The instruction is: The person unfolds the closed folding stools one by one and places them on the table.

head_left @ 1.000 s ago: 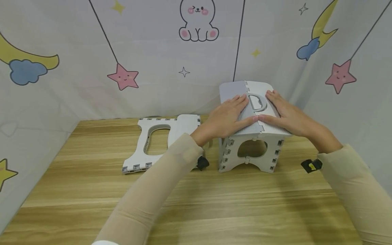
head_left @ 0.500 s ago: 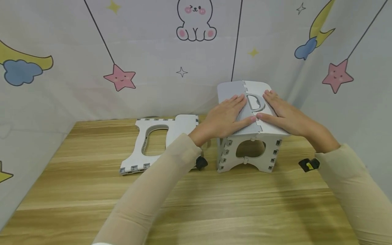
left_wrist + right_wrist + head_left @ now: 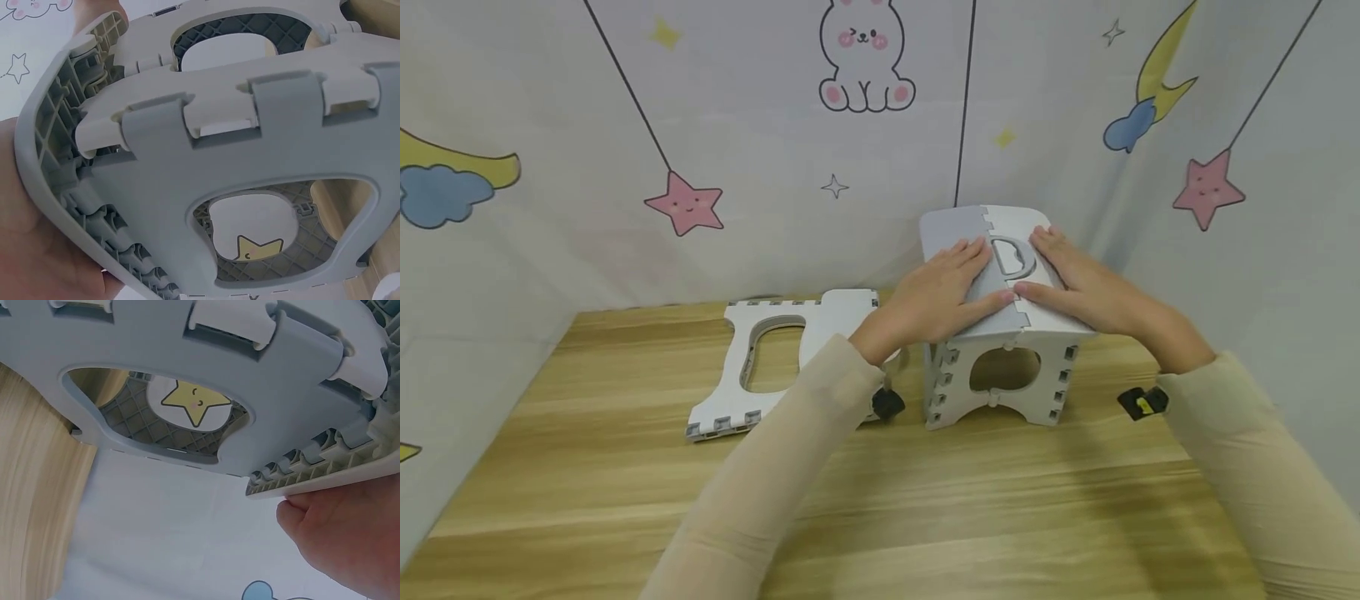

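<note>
An unfolded white and grey folding step stool (image 3: 992, 367) stands upright at the back right of the table. My left hand (image 3: 932, 292) lies flat on the grey half of its top, fingers straight. On the white half rests my right hand (image 3: 1090, 287), also with straight fingers; the two thumbs nearly meet at the seam. Between the hands shows the D-shaped handle (image 3: 1015, 257). In the left wrist view the left hand (image 3: 44, 237) is against the top's outer face, beside the hinged grey side panel (image 3: 162, 169). The right wrist view shows the right hand (image 3: 350, 531) against the top.
A second white stool (image 3: 737, 367), folded flat, lies on the wood-grain table (image 3: 610, 492) left of the standing one, partly hidden by my left sleeve (image 3: 775, 467). A white printed curtain (image 3: 760, 125) hangs close behind both stools and along the sides.
The view has shifted slightly, so the whole scene sits a little further left and lower. Both hands stay on the stool's top, and the stool keeps its place.
</note>
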The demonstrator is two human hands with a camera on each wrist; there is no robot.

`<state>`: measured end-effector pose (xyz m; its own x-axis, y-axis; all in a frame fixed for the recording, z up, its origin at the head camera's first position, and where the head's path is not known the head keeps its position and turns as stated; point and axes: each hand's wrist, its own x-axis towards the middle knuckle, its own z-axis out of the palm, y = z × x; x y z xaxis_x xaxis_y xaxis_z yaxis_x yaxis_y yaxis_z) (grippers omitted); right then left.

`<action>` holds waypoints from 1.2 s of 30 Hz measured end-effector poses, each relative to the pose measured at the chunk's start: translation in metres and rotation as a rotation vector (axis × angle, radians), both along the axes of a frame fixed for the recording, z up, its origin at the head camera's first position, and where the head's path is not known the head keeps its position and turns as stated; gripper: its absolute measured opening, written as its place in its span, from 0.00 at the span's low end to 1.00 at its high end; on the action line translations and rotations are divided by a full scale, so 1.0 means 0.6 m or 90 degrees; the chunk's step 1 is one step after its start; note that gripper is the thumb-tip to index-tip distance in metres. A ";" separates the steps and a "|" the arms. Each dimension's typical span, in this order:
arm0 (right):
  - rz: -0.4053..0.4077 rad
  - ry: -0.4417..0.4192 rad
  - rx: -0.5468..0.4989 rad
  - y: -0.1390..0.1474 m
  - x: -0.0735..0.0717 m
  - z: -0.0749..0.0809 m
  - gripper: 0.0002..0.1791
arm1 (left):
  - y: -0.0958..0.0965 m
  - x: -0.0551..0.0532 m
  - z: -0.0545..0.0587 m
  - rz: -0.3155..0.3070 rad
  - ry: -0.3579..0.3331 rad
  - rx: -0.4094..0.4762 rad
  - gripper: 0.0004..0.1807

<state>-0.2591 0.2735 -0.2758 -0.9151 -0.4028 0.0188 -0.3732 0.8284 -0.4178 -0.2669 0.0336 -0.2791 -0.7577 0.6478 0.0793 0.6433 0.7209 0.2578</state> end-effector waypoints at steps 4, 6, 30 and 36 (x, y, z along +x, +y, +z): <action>-0.005 -0.011 -0.007 0.001 0.001 0.003 0.52 | -0.004 0.000 -0.002 -0.001 -0.015 0.033 0.44; -0.006 -0.010 -0.012 0.000 0.004 0.006 0.51 | -0.007 -0.001 -0.004 -0.002 -0.020 0.052 0.44; 0.028 0.097 -0.045 -0.091 0.085 0.043 0.39 | -0.084 0.038 -0.002 0.044 0.050 0.072 0.40; 0.098 0.188 -0.056 -0.113 0.090 0.037 0.34 | -0.125 0.055 -0.006 0.051 0.072 0.076 0.37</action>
